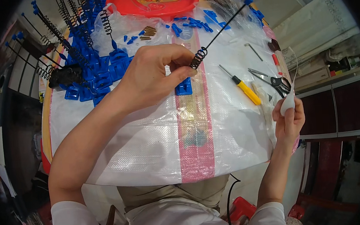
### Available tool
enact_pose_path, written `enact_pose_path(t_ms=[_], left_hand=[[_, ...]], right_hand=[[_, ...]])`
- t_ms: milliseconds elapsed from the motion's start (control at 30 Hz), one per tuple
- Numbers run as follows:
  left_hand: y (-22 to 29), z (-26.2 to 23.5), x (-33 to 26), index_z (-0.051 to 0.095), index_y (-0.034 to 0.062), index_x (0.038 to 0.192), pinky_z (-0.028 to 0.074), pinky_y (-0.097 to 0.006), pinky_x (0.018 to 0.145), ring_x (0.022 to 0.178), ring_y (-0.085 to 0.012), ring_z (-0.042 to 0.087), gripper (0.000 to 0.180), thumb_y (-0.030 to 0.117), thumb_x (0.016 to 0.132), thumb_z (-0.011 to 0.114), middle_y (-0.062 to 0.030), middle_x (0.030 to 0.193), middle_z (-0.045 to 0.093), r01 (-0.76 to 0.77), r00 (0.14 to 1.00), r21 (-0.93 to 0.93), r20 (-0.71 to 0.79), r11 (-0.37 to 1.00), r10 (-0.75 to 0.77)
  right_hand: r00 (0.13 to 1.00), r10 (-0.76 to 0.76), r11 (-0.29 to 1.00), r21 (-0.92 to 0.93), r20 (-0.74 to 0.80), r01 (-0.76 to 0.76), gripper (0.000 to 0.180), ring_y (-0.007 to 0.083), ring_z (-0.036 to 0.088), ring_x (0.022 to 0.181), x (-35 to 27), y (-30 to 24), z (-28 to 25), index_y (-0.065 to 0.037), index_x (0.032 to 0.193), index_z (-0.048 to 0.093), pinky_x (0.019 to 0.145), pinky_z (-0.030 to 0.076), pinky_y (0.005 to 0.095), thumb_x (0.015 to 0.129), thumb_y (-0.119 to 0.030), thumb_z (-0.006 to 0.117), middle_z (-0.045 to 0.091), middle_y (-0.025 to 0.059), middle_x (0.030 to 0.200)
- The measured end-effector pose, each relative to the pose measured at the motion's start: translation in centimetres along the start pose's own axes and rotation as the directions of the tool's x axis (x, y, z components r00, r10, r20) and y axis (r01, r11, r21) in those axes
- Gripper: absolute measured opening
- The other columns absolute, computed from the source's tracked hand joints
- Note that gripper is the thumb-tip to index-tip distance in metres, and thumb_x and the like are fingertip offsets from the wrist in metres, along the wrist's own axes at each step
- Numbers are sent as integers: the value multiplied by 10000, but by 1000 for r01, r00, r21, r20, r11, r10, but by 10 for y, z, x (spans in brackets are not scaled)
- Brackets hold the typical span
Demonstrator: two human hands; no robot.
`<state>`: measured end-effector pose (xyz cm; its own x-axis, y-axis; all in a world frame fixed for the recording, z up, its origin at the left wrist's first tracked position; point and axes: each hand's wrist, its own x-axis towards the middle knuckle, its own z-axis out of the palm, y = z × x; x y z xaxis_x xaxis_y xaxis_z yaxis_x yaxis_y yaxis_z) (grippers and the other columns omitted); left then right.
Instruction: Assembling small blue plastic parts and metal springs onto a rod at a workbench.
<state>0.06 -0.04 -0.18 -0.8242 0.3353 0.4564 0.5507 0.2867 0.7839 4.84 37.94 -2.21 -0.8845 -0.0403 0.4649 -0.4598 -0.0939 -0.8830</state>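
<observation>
Between thumb and fingers, my left hand (pixel 149 74) pinches a black coil spring (pixel 199 57). A thin black rod (pixel 227 25) runs from the spring up to the right and ends in a small blue cap (pixel 248 0). Just below my fingertips is a blue plastic base (pixel 183 88); whether it is joined to the spring is hidden. At the table's right edge, my right hand (pixel 290 123) is closed around a small white squeeze bottle (pixel 288 104). Its long thin nozzle (pixel 295 67) points upward, clear of the spring.
Several blue bases with upright springs (pixel 88 69) crowd the left. A red basin (pixel 154 4) stands at the back, near loose blue parts (pixel 196 23) and brass-coloured pins (pixel 149 32). Right of centre lie a yellow-handled screwdriver (pixel 247 91), scissors (pixel 277 83) and a hex key (pixel 254 52).
</observation>
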Motion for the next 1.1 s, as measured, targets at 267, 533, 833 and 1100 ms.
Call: enact_pose_path(t_ms=[267, 533, 833, 1100], left_hand=[[-1, 3, 1, 699, -19, 1001, 507, -282, 719, 749, -135, 639, 178, 30, 830, 701, -84, 850, 706, -12, 1000, 10, -18, 1000, 12], [-1, 2, 0, 678, -20, 1000, 504, -269, 821, 866, -86, 636, 137, 2, 865, 683, -36, 899, 702, 54, 998, -27, 42, 998, -53], [5, 3, 1, 667, -30, 1005, 499, -263, 851, 882, -88, 638, 132, -11, 875, 668, -42, 915, 698, 120, 992, -77, 46, 990, -117], [4, 2, 1, 669, -37, 991, 496, -266, 852, 869, -92, 633, 117, -14, 876, 663, -39, 911, 692, 119, 992, -80, 56, 990, -115]], right_hand=[[989, 128, 973, 200, -79, -110, 344, 179, 587, 881, 23, 1, 7, -15, 1240, 526, 747, 481, 315, 972, -207, 624, 611, 118, 1082], [943, 218, 949, 281, -253, -144, 226, 111, 481, 853, 54, 11, 12, -53, 1126, 555, 693, 385, 269, 996, -235, 587, 602, 42, 1056], [965, 203, 972, 153, -167, -178, 329, 209, 649, 926, 89, 31, 18, 30, 1197, 554, 778, 536, 315, 936, -133, 671, 654, 116, 1072], [980, 174, 959, -210, -98, -191, 320, 192, 678, 851, 125, 53, 31, 45, 1111, 578, 729, 547, 286, 891, -150, 707, 663, 118, 1022]])
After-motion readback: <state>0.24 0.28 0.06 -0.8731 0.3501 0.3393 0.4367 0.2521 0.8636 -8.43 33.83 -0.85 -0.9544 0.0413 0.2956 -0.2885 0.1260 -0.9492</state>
